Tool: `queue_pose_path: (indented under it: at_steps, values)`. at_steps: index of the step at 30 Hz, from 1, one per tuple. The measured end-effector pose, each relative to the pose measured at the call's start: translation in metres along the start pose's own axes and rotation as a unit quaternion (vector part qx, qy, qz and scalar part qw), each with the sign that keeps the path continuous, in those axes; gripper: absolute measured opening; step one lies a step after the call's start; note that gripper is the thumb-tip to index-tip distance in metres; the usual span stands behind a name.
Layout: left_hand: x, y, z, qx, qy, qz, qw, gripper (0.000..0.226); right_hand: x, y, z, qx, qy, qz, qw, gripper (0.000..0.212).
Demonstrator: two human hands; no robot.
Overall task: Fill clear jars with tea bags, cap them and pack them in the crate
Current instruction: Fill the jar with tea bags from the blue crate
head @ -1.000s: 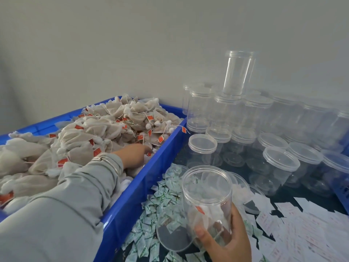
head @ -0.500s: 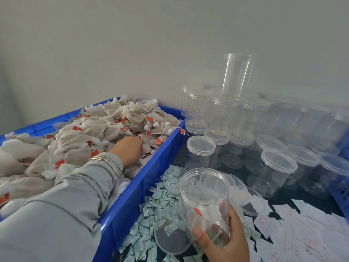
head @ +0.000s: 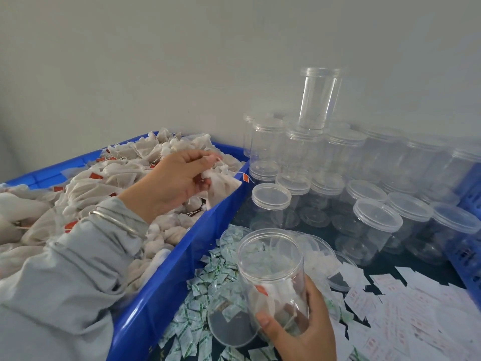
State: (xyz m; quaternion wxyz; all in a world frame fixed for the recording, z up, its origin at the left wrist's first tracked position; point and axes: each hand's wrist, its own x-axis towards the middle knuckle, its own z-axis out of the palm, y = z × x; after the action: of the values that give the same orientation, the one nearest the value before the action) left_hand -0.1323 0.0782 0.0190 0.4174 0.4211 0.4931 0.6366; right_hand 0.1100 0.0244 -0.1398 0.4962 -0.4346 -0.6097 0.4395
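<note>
My right hand (head: 299, 332) grips an open clear jar (head: 272, 269) near the bottom centre; a tea bag or two with a red tag lie at its bottom. My left hand (head: 174, 183) pinches a white mesh tea bag (head: 221, 186) and holds it just above the heap of tea bags (head: 91, 194) in the blue bin (head: 182, 269). The lifted bag hangs near the bin's right rim, up and left of the jar's mouth.
Many capped empty clear jars (head: 374, 225) stand at the right, one stacked on top (head: 318, 97) by the wall. Green-white sachets (head: 208, 277), a loose clear lid (head: 229, 324) and white paper slips (head: 403, 308) litter the dark table. A blue crate edge (head: 468, 243) is at far right.
My left hand has risen out of the tea bag heap with one bag pinched in its fingers and moved right toward the bin's rim. The jar in my right hand stayed put.
</note>
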Motion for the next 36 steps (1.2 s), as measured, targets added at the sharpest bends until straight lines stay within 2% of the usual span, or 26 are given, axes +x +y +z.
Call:
queue_pose_path:
  at_steps: [3, 6, 10, 13, 16, 20, 22, 25, 28, 30, 32, 34, 36]
  values:
    - [-0.016, 0.007, 0.015, -0.092, -0.123, -0.008, 0.988, 0.022, -0.001, 0.000, -0.001, -0.006, -0.012, 0.000, 1.000, 0.107]
    - [-0.029, 0.004, 0.029, -0.097, -0.212, -0.020, 0.972, 0.021, -0.002, 0.000, 0.000, -0.014, -0.017, 0.003, 1.000, 0.100]
    - [-0.041, -0.007, 0.042, -0.001, -0.293, -0.059, 0.954, 0.010, -0.003, 0.002, 0.002, -0.017, -0.007, -0.006, 1.000, 0.103]
    - [-0.045, -0.013, 0.047, 0.133, -0.305, -0.047, 0.942, 0.009, -0.002, 0.002, 0.002, -0.031, 0.012, -0.023, 0.999, 0.098]
    - [-0.047, -0.016, 0.052, 0.273, -0.272, 0.023, 0.922, 0.015, -0.002, 0.001, 0.001, -0.036, 0.009, -0.028, 0.999, 0.093]
    - [-0.050, -0.020, 0.056, 0.309, -0.249, 0.060, 0.916, 0.012, -0.001, -0.001, -0.001, -0.018, 0.008, -0.019, 1.000, 0.096]
    - [-0.052, -0.021, 0.056, 0.376, -0.256, 0.097, 0.885, 0.009, 0.000, -0.003, -0.002, -0.019, 0.004, -0.019, 1.000, 0.099]
    - [-0.052, -0.023, 0.053, 0.488, -0.268, 0.160, 0.815, 0.010, 0.000, -0.005, -0.001, -0.027, -0.002, -0.019, 0.999, 0.096]
    - [-0.048, -0.019, 0.048, 0.502, -0.251, 0.170, 0.810, 0.009, 0.000, -0.005, -0.001, -0.028, -0.002, -0.023, 0.999, 0.098]
    - [-0.039, -0.016, 0.041, 0.499, -0.195, 0.163, 0.829, 0.010, 0.001, -0.005, -0.001, -0.023, 0.000, -0.019, 1.000, 0.095]
    - [-0.022, -0.016, 0.027, 0.509, -0.088, 0.151, 0.843, 0.018, 0.001, -0.005, -0.002, -0.020, -0.001, -0.020, 1.000, 0.092]
    - [-0.003, -0.020, 0.007, 0.518, 0.023, 0.126, 0.846, 0.018, 0.001, -0.005, -0.002, -0.021, -0.007, -0.022, 1.000, 0.092]
    - [0.014, -0.028, -0.015, 0.514, 0.098, 0.093, 0.847, 0.017, 0.001, -0.005, -0.001, -0.026, -0.008, -0.026, 0.999, 0.093]
